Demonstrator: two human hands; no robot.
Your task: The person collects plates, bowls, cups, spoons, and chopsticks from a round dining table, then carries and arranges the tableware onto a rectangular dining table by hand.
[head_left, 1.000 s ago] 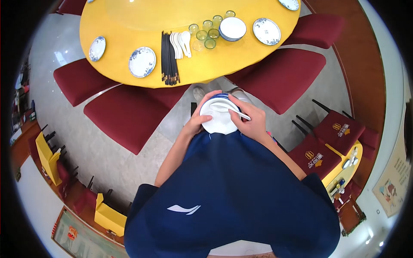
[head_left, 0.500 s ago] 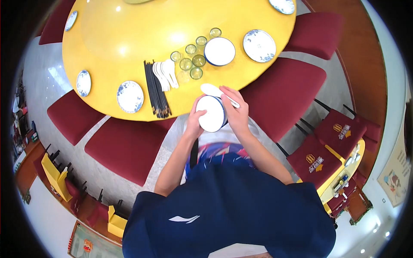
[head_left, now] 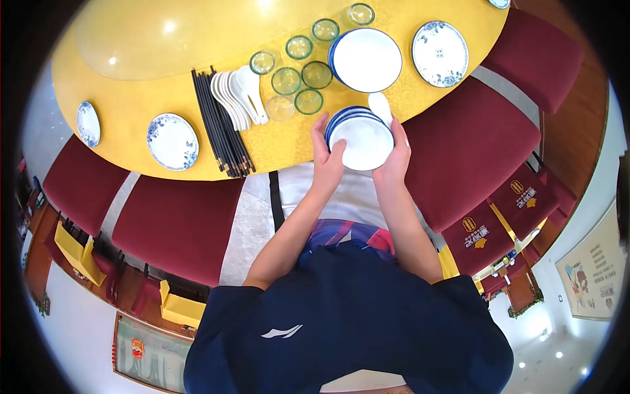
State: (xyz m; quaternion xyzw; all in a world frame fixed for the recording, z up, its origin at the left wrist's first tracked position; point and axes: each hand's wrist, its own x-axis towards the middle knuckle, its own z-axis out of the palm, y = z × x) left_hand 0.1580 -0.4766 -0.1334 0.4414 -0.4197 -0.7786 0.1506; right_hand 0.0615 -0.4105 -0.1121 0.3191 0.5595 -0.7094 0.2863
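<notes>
A small stack of white bowls with blue rims point(head_left: 367, 144) is held between both hands near the table's front edge. My left hand point(head_left: 327, 157) grips its left side, with the thumb over the top bowl. My right hand point(head_left: 394, 157) is closed round the right side. A white spoon point(head_left: 378, 105) sticks up past the right fingers; its handle is hidden by that hand and the bowls. Just beyond, a larger stack of white bowls point(head_left: 367, 60) rests on the yellow table point(head_left: 279, 146).
Left of the bowls stand several green-tinted glasses point(head_left: 286, 81). White spoons point(head_left: 239, 95) lie beside a row of black chopsticks point(head_left: 220, 128). Blue-patterned plates point(head_left: 440, 54) sit along the table edge. Maroon chairs point(head_left: 466, 144) flank me on both sides.
The hands and held bowls have shifted right in view, and the bowls have tilted, showing several stacked rims. The spoon now points upright beside the right fingers. The table appears closer.
</notes>
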